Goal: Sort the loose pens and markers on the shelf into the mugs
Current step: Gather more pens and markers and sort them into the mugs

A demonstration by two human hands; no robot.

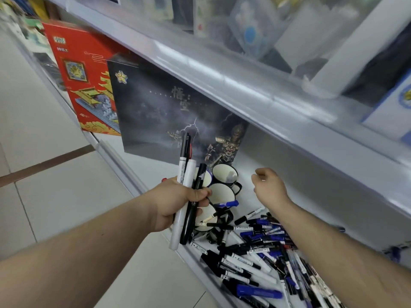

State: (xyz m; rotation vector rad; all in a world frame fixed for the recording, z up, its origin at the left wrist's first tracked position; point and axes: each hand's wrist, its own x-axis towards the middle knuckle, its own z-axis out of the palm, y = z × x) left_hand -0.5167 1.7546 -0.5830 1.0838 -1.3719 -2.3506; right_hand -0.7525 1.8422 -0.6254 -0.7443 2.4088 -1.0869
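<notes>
My left hand [175, 203] grips a bundle of markers [186, 174], black and white, pointing up in front of the shelf. Several dark mugs with white insides stand on the shelf: one mug [224, 174] at the back, another mug [222, 193] with a blue marker [228, 204] lying across its rim, and a front mug [205, 215] holding a few markers. My right hand [268, 187] hovers right of the mugs with fingers loosely curled, holding nothing. A pile of loose markers [262, 258] covers the shelf below my right forearm.
A dark box with a warrior picture [169, 112] stands behind the mugs, a red box [80, 70] to its left. The upper shelf edge [255, 85] overhangs closely. The tiled floor [55, 185] lies to the left.
</notes>
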